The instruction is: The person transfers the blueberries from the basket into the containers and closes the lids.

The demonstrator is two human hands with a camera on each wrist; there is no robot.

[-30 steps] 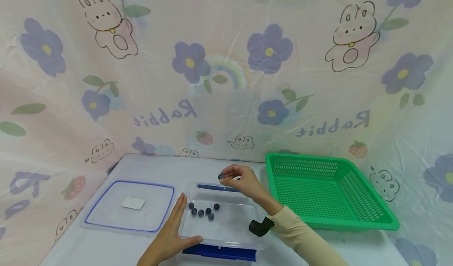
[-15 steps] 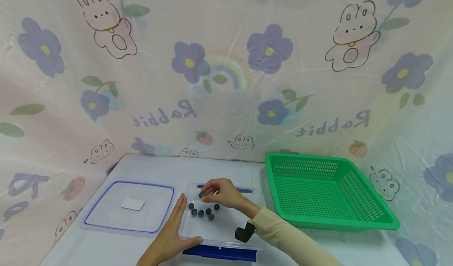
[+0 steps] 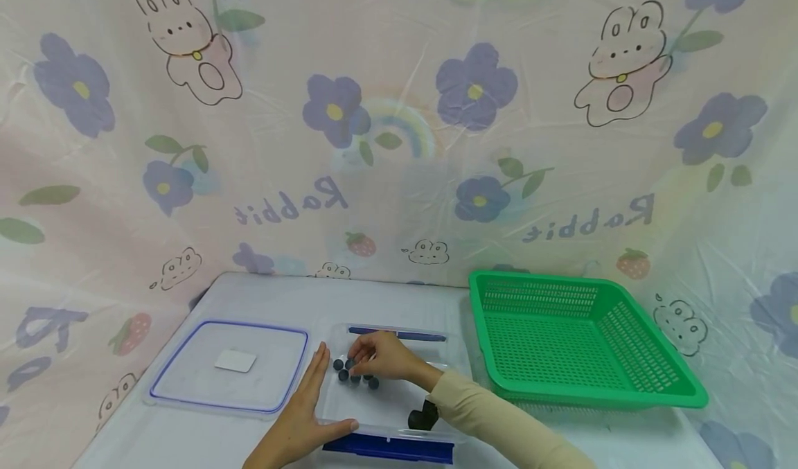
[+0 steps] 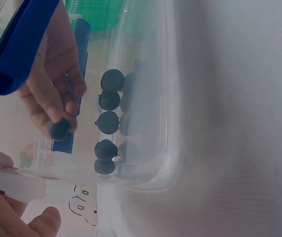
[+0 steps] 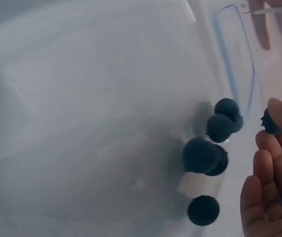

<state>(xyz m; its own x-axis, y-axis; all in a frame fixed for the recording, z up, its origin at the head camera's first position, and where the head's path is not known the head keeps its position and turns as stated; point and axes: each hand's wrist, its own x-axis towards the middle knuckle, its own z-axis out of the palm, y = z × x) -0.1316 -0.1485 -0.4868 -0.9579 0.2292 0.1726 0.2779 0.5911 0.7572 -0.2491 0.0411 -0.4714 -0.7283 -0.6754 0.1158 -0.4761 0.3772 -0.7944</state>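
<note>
In the head view, my right hand (image 3: 388, 355) is over a clear plastic container (image 3: 399, 413), low above its left part. Thumb and fingers pinch one blueberry (image 5: 270, 122), whose crown shows in the right wrist view. Several other blueberries (image 4: 107, 122) lie grouped on the container floor, some partly hidden by this hand in the head view. My left hand (image 3: 298, 408) is against the container's left side, fingers straight along the wall and thumb touching the front rim. Blue latch flaps (image 3: 388, 448) stick out at the container's front and back.
A clear lid (image 3: 181, 375) with a blue seal lies left of the container, a small white card (image 3: 235, 360) on it. To the right stands a green perforated basket (image 3: 592, 393). Behind the white table hangs a rabbit-patterned curtain (image 3: 399, 199).
My right hand has moved left and down, carrying the blueberry from above the container's back edge to the group inside. My left hand has stayed in place.
</note>
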